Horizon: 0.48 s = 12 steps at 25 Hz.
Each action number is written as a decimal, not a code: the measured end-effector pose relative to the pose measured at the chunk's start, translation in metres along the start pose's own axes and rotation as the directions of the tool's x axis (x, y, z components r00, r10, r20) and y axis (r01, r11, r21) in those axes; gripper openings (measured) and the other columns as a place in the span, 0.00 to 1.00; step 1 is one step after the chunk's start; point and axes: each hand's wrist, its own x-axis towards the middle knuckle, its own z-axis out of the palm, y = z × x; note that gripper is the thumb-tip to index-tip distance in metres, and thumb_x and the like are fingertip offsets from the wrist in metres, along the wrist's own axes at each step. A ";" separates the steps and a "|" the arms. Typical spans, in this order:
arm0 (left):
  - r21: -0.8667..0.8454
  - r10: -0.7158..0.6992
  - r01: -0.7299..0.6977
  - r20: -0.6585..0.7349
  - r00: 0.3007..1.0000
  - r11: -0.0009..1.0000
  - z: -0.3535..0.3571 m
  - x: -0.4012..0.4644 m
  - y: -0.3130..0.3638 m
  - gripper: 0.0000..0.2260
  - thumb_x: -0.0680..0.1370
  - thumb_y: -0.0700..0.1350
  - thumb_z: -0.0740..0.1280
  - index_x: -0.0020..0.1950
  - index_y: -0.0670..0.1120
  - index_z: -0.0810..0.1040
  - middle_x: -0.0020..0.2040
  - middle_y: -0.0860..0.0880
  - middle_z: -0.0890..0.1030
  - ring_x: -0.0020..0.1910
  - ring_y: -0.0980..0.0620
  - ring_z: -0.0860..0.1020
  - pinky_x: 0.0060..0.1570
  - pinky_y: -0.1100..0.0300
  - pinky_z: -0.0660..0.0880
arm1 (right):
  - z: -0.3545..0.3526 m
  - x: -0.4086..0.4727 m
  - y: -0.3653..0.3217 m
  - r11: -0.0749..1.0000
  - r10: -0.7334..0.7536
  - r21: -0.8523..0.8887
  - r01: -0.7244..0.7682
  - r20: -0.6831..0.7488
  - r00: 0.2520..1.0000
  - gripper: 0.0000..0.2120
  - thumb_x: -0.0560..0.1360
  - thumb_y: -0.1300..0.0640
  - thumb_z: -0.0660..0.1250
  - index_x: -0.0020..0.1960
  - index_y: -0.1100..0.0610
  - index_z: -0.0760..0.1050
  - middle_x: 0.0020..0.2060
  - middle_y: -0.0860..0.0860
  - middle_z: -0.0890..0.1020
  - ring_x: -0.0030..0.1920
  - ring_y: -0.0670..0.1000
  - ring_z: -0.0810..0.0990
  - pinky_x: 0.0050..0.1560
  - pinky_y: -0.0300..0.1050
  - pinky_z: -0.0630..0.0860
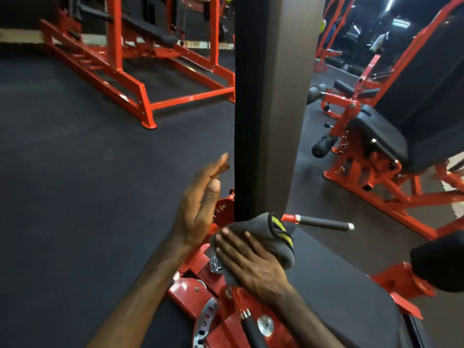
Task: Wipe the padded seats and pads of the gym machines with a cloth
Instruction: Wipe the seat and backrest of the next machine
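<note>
A: Hands first. Left hand [200, 207] is up in the air, fingers straight and spread a bit, holding nothing, palm facing the upright back pad [273, 109]. Not touching it as far as I can see, just beside its left edge.

B: Right hand [253, 262]?

A: Flat on the grey cloth [273, 237], fingers straight, pressing it down. Cloth is bunched, yellow-green stripe along its trim, sitting at the foot of the back pad where that meets the seat pad [334, 272]. Cloth sticks out past the fingertips toward the pad base.

B: Left of the left hand?

A: Dark rubber floor [75, 172], and far beyond it a red rack frame [140, 79] with a black bench pad inside it.

B: Under the hands?

A: Red machine frame [190, 290] below the left wrist, with a silver notched adjuster plate [208, 320] nearer the forearm. A black-gripped handle [251, 330] near the right forearm.

B: Right of the right hand?

A: The seat pad, black, runs off to the right. Just beyond the cloth a black handle bar [324, 224] with a red root and silver tip points right. Well apart on the far right, a second red machine [391, 187] with a black seat and roller pads. A dark rounded pad [439, 262] at the right edge, blurred.
</note>
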 end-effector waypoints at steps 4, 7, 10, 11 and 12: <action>-0.028 -0.025 0.024 -0.049 0.998 0.999 0.012 -0.005 0.000 0.20 0.88 0.46 0.54 0.81 0.46 0.68 0.77 0.48 0.75 0.74 0.46 0.76 0.70 0.34 0.73 | -0.034 0.035 0.045 0.993 -0.113 -0.037 0.108 -0.151 0.982 0.19 0.86 0.59 0.64 0.76 0.59 0.74 0.79 0.58 0.69 0.82 0.59 0.61 0.83 0.61 0.54; -0.020 -0.025 0.023 -0.146 0.989 1.000 0.013 0.004 0.005 0.21 0.88 0.48 0.54 0.80 0.46 0.70 0.76 0.48 0.76 0.74 0.45 0.76 0.70 0.34 0.73 | -0.057 0.068 0.082 0.995 -0.097 -0.005 0.098 -0.215 0.972 0.16 0.86 0.61 0.63 0.73 0.60 0.77 0.76 0.58 0.74 0.81 0.60 0.64 0.81 0.65 0.59; 0.008 -0.004 0.006 -0.240 0.971 1.000 0.016 0.006 0.015 0.21 0.88 0.49 0.53 0.80 0.46 0.70 0.76 0.48 0.76 0.72 0.46 0.77 0.69 0.36 0.75 | -0.073 0.065 0.094 0.946 -0.322 -0.061 0.317 -0.095 0.942 0.20 0.89 0.61 0.51 0.71 0.58 0.78 0.73 0.57 0.77 0.80 0.60 0.67 0.83 0.64 0.53; 0.042 0.009 0.001 -0.249 0.968 0.999 0.017 0.004 0.019 0.21 0.88 0.48 0.54 0.80 0.47 0.69 0.76 0.50 0.75 0.72 0.47 0.77 0.69 0.37 0.75 | -0.083 0.071 0.108 0.910 -0.410 -0.095 0.403 -0.077 0.909 0.22 0.89 0.61 0.49 0.70 0.58 0.79 0.72 0.57 0.78 0.78 0.60 0.69 0.82 0.64 0.54; 0.079 0.024 -0.004 -0.252 0.967 0.997 0.017 0.003 0.024 0.20 0.88 0.47 0.54 0.80 0.47 0.69 0.76 0.51 0.75 0.72 0.48 0.77 0.69 0.39 0.75 | -0.097 0.084 0.127 0.888 -0.455 -0.112 0.446 -0.084 0.886 0.20 0.89 0.60 0.51 0.69 0.58 0.80 0.71 0.57 0.79 0.77 0.60 0.71 0.82 0.64 0.56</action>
